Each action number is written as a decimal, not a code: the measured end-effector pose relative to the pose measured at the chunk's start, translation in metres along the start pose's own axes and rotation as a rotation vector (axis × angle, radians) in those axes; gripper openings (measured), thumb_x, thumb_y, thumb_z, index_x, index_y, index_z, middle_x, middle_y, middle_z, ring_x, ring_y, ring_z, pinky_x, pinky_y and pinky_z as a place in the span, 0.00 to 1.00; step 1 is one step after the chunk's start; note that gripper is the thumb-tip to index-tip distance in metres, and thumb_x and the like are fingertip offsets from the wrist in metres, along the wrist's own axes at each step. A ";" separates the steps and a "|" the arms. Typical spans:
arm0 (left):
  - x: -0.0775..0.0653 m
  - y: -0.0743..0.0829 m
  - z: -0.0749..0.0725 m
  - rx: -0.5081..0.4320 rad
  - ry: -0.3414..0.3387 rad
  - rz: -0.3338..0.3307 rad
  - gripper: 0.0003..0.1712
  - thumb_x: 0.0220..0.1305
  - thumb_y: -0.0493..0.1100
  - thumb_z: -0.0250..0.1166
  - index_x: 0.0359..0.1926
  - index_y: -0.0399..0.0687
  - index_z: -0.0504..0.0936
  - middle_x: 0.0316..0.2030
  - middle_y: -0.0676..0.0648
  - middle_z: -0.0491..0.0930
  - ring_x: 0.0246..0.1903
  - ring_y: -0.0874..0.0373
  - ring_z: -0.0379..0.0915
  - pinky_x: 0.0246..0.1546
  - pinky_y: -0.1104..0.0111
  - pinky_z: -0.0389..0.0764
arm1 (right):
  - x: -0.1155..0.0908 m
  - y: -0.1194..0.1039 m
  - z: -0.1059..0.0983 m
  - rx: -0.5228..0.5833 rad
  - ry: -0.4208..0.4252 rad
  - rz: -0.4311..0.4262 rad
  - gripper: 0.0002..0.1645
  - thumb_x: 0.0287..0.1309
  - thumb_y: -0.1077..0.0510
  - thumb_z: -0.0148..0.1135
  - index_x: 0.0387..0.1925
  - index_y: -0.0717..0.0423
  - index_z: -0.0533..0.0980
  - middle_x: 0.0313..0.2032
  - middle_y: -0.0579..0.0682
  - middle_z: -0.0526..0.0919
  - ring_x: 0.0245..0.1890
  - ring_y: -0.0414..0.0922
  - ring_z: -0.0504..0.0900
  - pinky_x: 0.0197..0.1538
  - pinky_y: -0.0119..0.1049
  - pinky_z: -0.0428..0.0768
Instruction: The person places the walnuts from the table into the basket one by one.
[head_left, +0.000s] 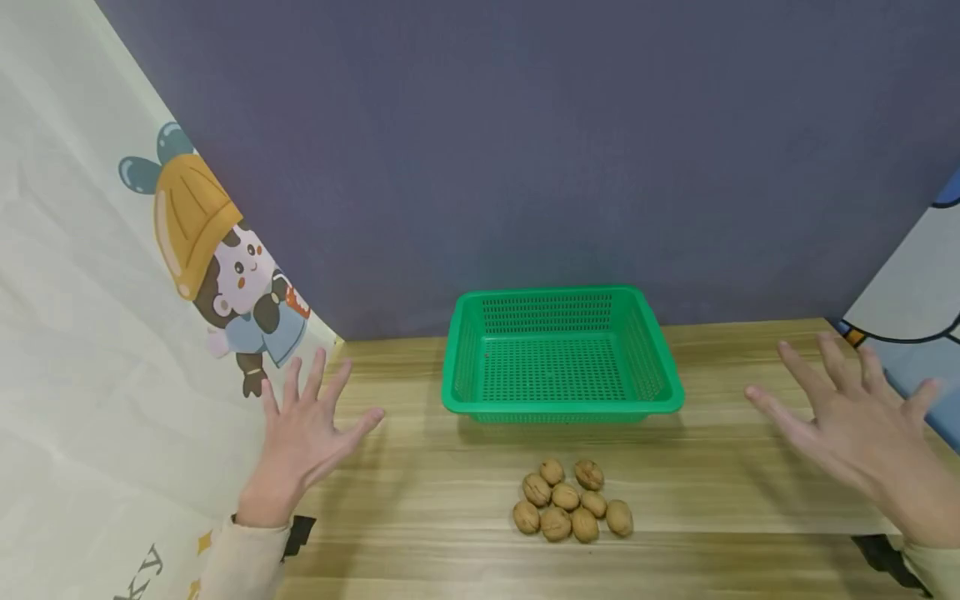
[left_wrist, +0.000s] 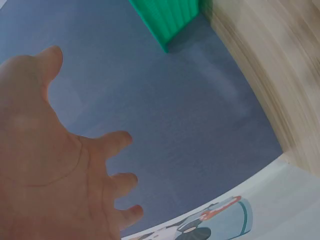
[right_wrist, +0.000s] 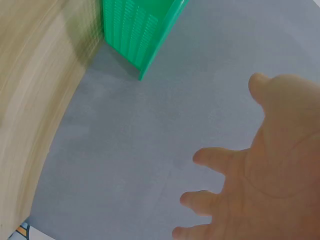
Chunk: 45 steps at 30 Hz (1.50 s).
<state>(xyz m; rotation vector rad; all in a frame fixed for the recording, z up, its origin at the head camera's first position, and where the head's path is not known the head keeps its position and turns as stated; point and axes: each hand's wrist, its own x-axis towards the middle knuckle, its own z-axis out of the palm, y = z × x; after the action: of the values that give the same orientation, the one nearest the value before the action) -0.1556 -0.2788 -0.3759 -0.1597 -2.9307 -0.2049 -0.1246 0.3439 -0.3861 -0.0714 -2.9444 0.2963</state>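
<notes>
A green plastic basket (head_left: 562,407) with slotted walls stands on the wooden table against the back wall, and nothing shows inside it but a tiny red speck. Several walnuts (head_left: 566,497) lie loosely grouped in front of it. To the left, my left hand (head_left: 306,437) hovers with its fingers spread and holds nothing. My right hand (head_left: 862,425) is likewise spread over the table's right side, apart from everything. Each wrist view shows that palm, left (left_wrist: 50,150) and right (right_wrist: 280,165), with a corner of the basket (right_wrist: 132,35) beyond it.
A dark blue-grey wall (head_left: 525,150) rises behind the wooden table (head_left: 420,500). White sheeting with a cartoon figure (head_left: 247,258) borders the left side. Another printed panel (head_left: 915,283) stands at the right.
</notes>
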 end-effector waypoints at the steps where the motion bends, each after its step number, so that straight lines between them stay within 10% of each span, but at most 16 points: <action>1: 0.000 0.001 0.001 -0.006 0.002 0.002 0.55 0.68 0.79 0.54 0.84 0.53 0.60 0.85 0.34 0.45 0.83 0.27 0.35 0.74 0.21 0.30 | 0.000 0.000 0.001 -0.001 0.005 -0.007 0.56 0.72 0.23 0.50 0.84 0.56 0.53 0.83 0.73 0.34 0.77 0.84 0.32 0.57 0.94 0.21; 16: -0.005 0.018 0.036 -0.312 0.120 0.104 0.45 0.71 0.64 0.66 0.79 0.48 0.67 0.81 0.35 0.59 0.77 0.28 0.57 0.73 0.29 0.61 | -0.011 -0.013 0.029 0.216 0.152 -0.193 0.41 0.74 0.43 0.64 0.76 0.63 0.67 0.73 0.78 0.66 0.62 0.84 0.69 0.53 0.83 0.68; 20: -0.006 0.028 0.049 -0.376 0.157 0.113 0.43 0.70 0.62 0.68 0.78 0.48 0.69 0.79 0.39 0.65 0.76 0.32 0.61 0.72 0.32 0.67 | -0.017 -0.022 0.040 0.302 0.248 -0.255 0.34 0.67 0.49 0.73 0.69 0.61 0.76 0.66 0.68 0.79 0.54 0.58 0.85 0.49 0.49 0.86; 23: -0.005 0.037 0.058 -0.405 0.182 0.132 0.41 0.69 0.60 0.70 0.76 0.50 0.71 0.77 0.41 0.69 0.75 0.36 0.64 0.72 0.34 0.69 | -0.023 -0.030 0.052 0.405 0.257 -0.289 0.29 0.63 0.54 0.77 0.63 0.58 0.81 0.59 0.60 0.85 0.43 0.29 0.84 0.39 0.20 0.80; 37: 0.004 0.072 0.100 -0.563 0.144 0.194 0.35 0.68 0.54 0.73 0.72 0.50 0.76 0.75 0.45 0.72 0.75 0.40 0.67 0.73 0.37 0.70 | -0.048 -0.066 0.111 0.758 -0.311 -0.454 0.27 0.64 0.55 0.76 0.61 0.56 0.79 0.41 0.43 0.88 0.39 0.29 0.83 0.38 0.32 0.86; 45: 0.007 0.084 0.110 -0.565 0.170 0.255 0.27 0.67 0.51 0.74 0.64 0.50 0.83 0.73 0.45 0.75 0.73 0.41 0.70 0.72 0.39 0.73 | -0.050 -0.074 0.131 0.822 -0.377 -0.557 0.25 0.62 0.53 0.79 0.57 0.53 0.82 0.47 0.43 0.88 0.40 0.33 0.84 0.39 0.31 0.86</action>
<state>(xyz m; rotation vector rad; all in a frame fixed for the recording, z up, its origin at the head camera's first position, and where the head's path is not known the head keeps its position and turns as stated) -0.1733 -0.1796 -0.4710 -0.5605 -2.5726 -0.9460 -0.1015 0.2429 -0.5061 0.9692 -2.7454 1.4889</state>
